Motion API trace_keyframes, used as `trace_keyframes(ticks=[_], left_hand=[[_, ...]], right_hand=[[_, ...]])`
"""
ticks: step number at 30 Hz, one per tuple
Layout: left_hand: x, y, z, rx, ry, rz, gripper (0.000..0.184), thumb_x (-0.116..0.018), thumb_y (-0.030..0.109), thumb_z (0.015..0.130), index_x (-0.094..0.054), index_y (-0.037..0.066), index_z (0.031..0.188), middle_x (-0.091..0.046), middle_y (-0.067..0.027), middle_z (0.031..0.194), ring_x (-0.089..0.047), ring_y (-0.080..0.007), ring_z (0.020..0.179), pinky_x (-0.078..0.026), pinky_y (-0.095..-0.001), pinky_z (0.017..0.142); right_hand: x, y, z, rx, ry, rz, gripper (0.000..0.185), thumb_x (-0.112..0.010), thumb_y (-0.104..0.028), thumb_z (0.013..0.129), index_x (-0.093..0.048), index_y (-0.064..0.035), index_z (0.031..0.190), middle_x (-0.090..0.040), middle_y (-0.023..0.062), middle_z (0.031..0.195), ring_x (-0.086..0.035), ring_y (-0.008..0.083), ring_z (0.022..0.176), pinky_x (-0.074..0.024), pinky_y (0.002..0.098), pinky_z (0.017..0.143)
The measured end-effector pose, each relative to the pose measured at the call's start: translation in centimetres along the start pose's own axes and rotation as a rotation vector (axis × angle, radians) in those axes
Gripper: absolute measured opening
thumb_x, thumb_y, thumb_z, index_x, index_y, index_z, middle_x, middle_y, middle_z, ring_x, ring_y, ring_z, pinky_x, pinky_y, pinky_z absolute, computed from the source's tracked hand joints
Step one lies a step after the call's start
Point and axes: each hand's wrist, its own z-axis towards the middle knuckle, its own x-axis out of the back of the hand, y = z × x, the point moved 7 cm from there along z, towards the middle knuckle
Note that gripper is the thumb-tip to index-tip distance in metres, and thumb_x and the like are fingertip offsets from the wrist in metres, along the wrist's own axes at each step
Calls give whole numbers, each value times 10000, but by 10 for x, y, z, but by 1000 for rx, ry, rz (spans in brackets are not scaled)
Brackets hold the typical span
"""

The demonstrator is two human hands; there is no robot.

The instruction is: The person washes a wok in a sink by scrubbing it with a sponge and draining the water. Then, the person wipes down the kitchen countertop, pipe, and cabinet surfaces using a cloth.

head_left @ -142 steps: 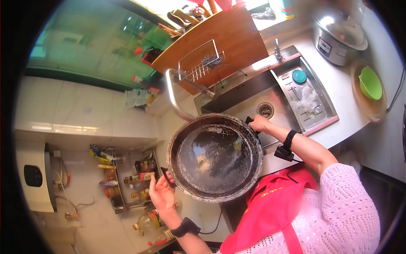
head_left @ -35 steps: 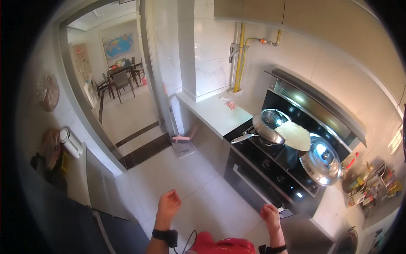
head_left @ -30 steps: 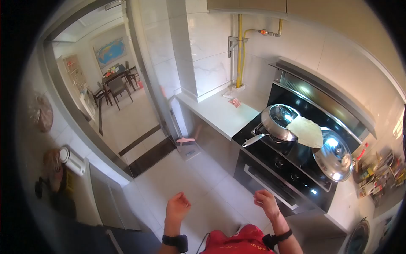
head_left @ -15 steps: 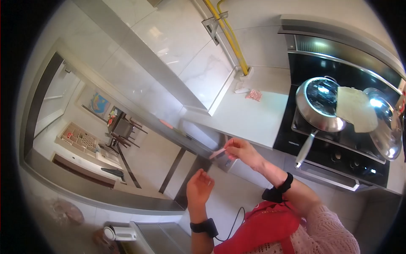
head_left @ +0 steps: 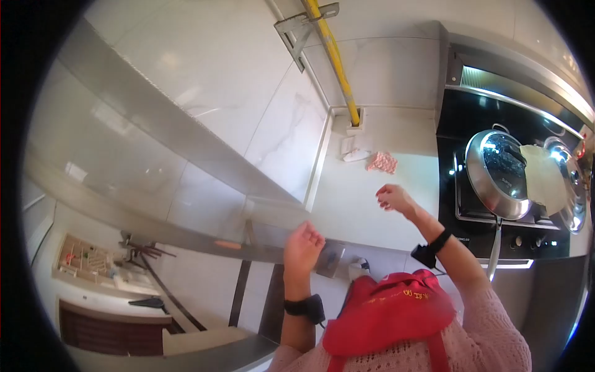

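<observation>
My left hand (head_left: pixel 304 245) is up at the sliding door's edge, its fingers bent and held together; I see nothing in it. Over the white counter (head_left: pixel 353 214) hangs my right hand (head_left: pixel 395 199), fingers curled inward. Whatever it may hold is hidden. Just beyond it on the counter lies a crumpled pink-and-white cloth (head_left: pixel 382 162), with a small white object (head_left: pixel 356 155) beside it. A pinkish strip (head_left: pixel 228 244) sits on the door frame (head_left: pixel 180 229), left of my left hand.
On the black gas stove (head_left: pixel 460 186) to the right stands a steel pan (head_left: pixel 496 177). A pale flat board (head_left: pixel 545 183) and a shiny metal lid (head_left: pixel 576 198) are beside it. A yellow pipe (head_left: pixel 334 62) runs down to the counter's back corner.
My right hand has left the door edge, where it pinched a pale pink strip, and moved over the counter. My left hand has risen towards the door edge. The view has shifted.
</observation>
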Motion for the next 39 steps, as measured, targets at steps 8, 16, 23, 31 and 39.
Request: trace_keyframes(ticks=[8, 16, 23, 31, 39], left_hand=[[-39, 58, 94, 127, -125, 114, 66, -573, 139, 992, -577, 74, 999, -548, -9, 855, -532, -150, 813, -467, -337, 791], [-30, 68, 138, 141, -160, 191, 96, -574, 149, 994, -577, 70, 1047, -567, -16, 875, -535, -156, 815, -468, -339, 794], [-61, 53, 156, 201, -249, 360, 220, -574, 164, 989, -576, 65, 1185, -612, -40, 1020, -545, -164, 973, -448, -347, 878], [-82, -20, 324, -136, -353, 1385, 665, -650, 392, 909, -446, 87, 1464, -450, -146, 1485, -399, -278, 1391, -325, -424, 1125], [-116, -59, 405, -449, -309, 2069, 938, -745, 474, 770, -349, 110, 1539, -406, -171, 1548, -347, -366, 1447, -276, -518, 1192]], right_hand=[[72, 36, 152, 325, 623, -680, 424, -661, -162, 905, -568, -83, 1311, -613, 101, 1225, -625, 242, 1094, -518, 395, 940], [30, 17, 112, 150, 469, -1087, 537, -662, -165, 892, -537, -257, 1406, -506, 86, 1414, -573, 300, 1219, -490, 429, 1014], [39, 29, 37, -67, 113, -892, 148, -743, -189, 783, -704, -95, 890, -705, 87, 968, -679, 254, 918, -546, 394, 779], [102, 11, -81, 71, 399, 162, 266, -728, -212, 915, -577, -3, 983, -631, 36, 776, -520, 62, 597, -395, 212, 512], [110, -8, -215, 74, 673, 255, 209, -713, -207, 925, -574, -53, 954, -605, 16, 785, -530, 59, 644, -391, 206, 534]])
